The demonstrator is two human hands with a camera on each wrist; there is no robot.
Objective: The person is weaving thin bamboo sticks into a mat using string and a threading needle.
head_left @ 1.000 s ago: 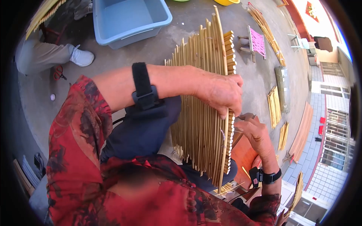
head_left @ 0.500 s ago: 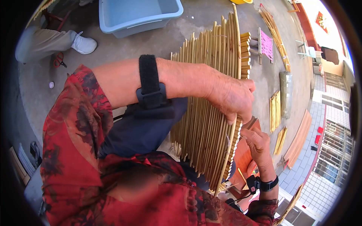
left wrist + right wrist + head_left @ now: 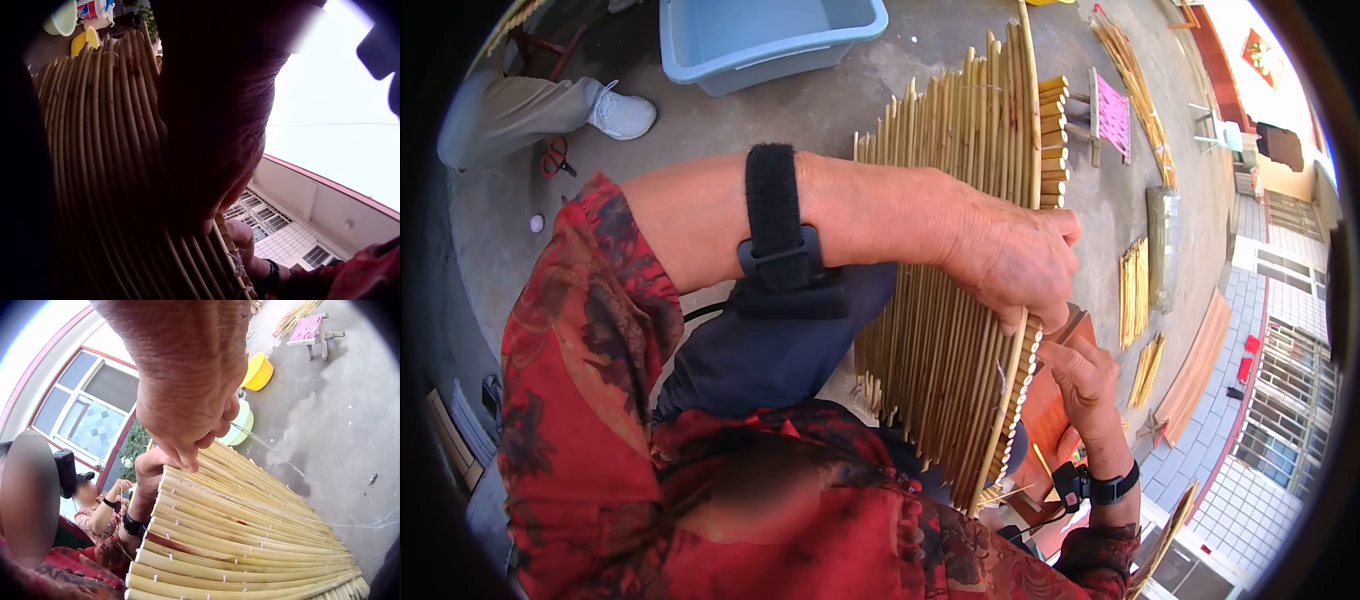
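Observation:
A mat of pale stalks [image 3: 960, 380], tied side by side with thread, stands on edge across the person's lap in the head view. My left hand [image 3: 1015, 255] grips its right edge, thumb on the near face and fingers over the stalk ends. One longer stalk [image 3: 1032, 120] lies along that edge, passing under the thumb. Just below, close to the cut ends, is my right hand [image 3: 1085, 380], fingers curled. In the right wrist view this right hand [image 3: 194, 406] pinches a white thread [image 3: 269, 445] that trails off rightward. White stitches [image 3: 176, 522] dot the mat's face.
A blue tub [image 3: 770, 45] stands at the back, near another person's shoe [image 3: 622, 112] and red-handled scissors [image 3: 555, 158]. A pink-topped stool [image 3: 1110, 115] and stalk bundles [image 3: 1133, 292] are on the floor to the right. A red-brown wooden surface [image 3: 1045, 410] lies beneath the right hand.
The head view has shifted, so mat and hands appear further right than a second ago. My right hand's fingers have drawn in closer to the mat's edge. Little differs over the last half second.

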